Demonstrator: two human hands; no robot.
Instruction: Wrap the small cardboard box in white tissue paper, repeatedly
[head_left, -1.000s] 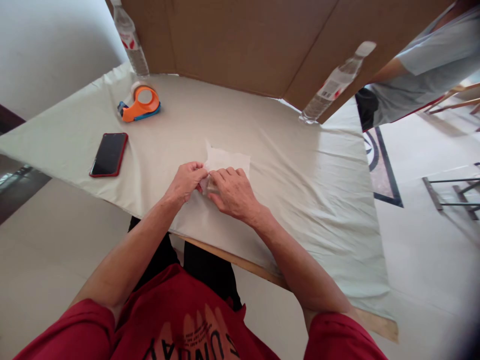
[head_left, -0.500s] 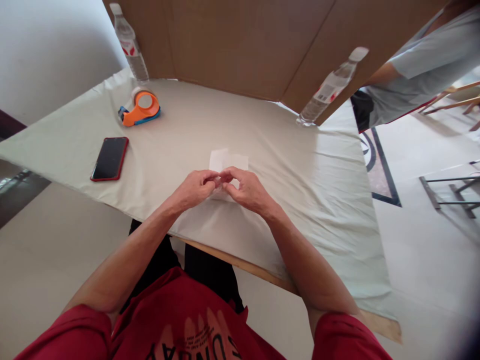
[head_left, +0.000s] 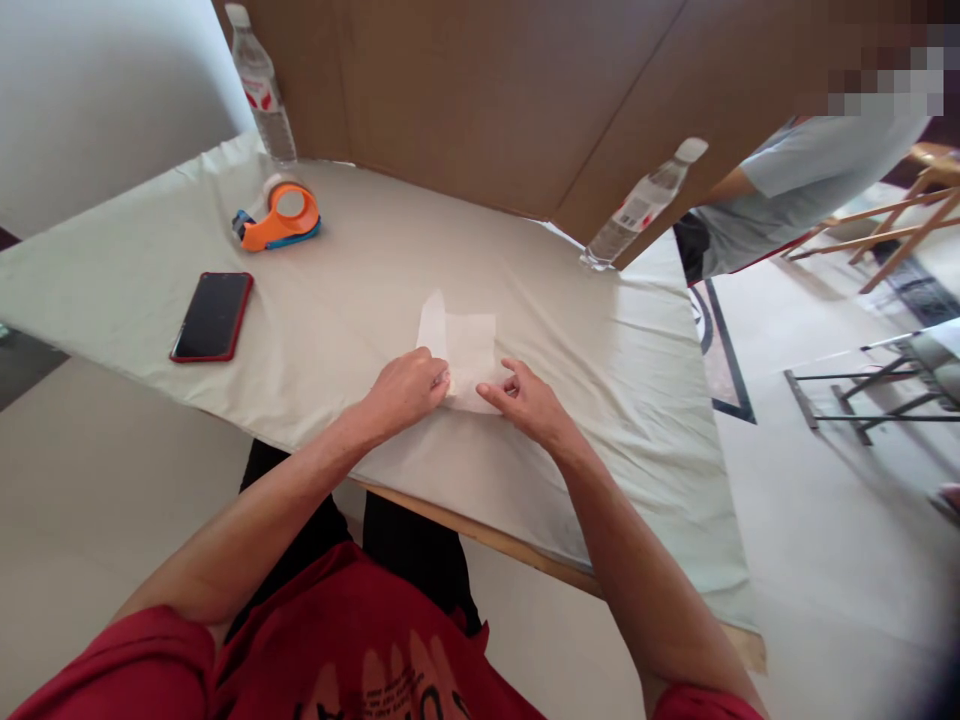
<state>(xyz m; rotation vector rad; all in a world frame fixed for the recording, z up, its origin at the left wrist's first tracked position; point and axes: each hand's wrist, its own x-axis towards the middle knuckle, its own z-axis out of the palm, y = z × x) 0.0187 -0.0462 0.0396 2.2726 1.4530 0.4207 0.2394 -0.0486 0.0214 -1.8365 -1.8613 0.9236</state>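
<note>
A thin white sheet [head_left: 472,345], like paper or tissue, lies on the cloth in front of me, with its left part folded up. My left hand [head_left: 411,388] is closed in a pinch over the sheet's left side. At its fingertips a small pale, yellowish bit shows, too small to name. My right hand [head_left: 523,398] hovers at the sheet's right edge, thumb and forefinger apart, with nothing seen between them. Whether the right thumb touches the sheet I cannot tell.
A phone in a red case [head_left: 213,316] lies to the left, behind it an orange tape dispenser [head_left: 281,225]. Water bottles stand at the back left [head_left: 264,100] and back right [head_left: 637,210] against a cardboard panel [head_left: 465,100]. Another person's sleeve [head_left: 810,160] shows beyond it.
My hands, earlier together over the sheet, have come apart. The right has moved right and opened, baring more of the sheet; the left stays pinched. The view has shifted slightly.
</note>
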